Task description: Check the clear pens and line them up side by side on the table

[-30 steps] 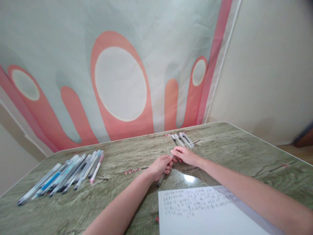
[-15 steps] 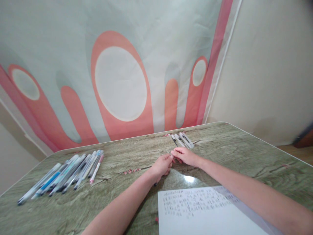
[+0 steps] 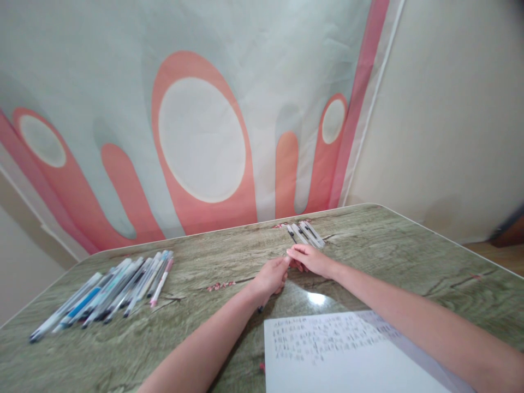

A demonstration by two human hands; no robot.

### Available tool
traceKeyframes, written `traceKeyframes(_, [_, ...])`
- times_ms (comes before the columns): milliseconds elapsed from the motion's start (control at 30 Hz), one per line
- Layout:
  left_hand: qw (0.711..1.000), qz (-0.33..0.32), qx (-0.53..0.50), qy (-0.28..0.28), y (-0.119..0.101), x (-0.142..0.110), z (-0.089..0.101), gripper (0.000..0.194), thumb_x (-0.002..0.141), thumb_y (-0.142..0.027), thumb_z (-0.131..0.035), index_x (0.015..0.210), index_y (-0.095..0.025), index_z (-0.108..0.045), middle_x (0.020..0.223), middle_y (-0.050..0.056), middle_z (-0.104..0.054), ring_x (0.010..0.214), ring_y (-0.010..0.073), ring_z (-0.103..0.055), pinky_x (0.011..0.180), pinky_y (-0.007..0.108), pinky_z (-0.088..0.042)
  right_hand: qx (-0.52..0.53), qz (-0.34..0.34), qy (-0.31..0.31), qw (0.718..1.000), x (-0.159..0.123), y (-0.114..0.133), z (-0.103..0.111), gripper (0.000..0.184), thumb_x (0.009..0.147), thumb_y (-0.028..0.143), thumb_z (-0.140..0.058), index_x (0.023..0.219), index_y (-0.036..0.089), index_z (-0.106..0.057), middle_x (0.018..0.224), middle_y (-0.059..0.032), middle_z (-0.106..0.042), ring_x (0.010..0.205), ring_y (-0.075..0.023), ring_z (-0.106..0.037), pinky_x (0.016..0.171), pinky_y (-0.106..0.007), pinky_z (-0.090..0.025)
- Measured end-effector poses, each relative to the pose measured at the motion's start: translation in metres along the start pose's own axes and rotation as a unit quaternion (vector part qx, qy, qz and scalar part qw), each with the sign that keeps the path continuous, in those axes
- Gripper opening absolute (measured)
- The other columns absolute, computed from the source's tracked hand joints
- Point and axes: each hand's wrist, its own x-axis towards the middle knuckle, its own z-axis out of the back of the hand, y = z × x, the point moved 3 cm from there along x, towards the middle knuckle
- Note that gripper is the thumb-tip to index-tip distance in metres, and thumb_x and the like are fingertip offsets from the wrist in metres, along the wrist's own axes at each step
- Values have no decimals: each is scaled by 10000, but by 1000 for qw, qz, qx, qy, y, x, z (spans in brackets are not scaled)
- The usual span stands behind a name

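Over the middle of the table, my left hand [image 3: 272,278] is closed around a slim pen, mostly hidden by the fingers. Its dark end [image 3: 261,309] pokes out below the palm. My right hand [image 3: 310,260] meets the left at the fingertips, with thumb and fingers pinched at the pen's upper end; the exact grip is hidden. Just beyond my right hand lies a small row of clear pens [image 3: 305,234] with dark parts. Nearer to me, below both hands, is a white sheet of paper [image 3: 327,371] with rows of handwriting.
A larger group of pens [image 3: 118,286], clear, blue and pink among them, lies side by side on the left of the wood-patterned table [image 3: 196,327]. A printed backdrop [image 3: 204,142] hangs behind the far edge. Something small and red [image 3: 262,367] shows beside the paper.
Both hands stay almost in place, fingertips together. The right fingers have shifted very slightly, and the dark pen end below my left hand shows a little more clearly.
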Motion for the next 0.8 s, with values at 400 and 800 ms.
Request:
traceKeyframes(400, [989, 54, -139, 18, 2, 3, 8, 517, 720, -661, -310, 938, -199, -384, 498, -94, -296, 349, 21, -170, 374, 141, -83, 65, -8, -128, 990, 9, -2, 21, 299, 751, 492, -483, 712, 197, -512, 623, -6, -537, 493, -122, -500, 378, -239, -382])
traceKeyframes(800, [988, 2, -142, -59, 11, 10, 11, 136, 759, -246, -474, 757, -171, -361, 581, -44, -429, 429, 29, -378, 397, 145, -239, -229, -25, -87, 969, 101, 5, 54, 180, 692, 317, -615, 697, 143, -568, 531, -13, -602, 426, -76, -494, 382, -168, -340])
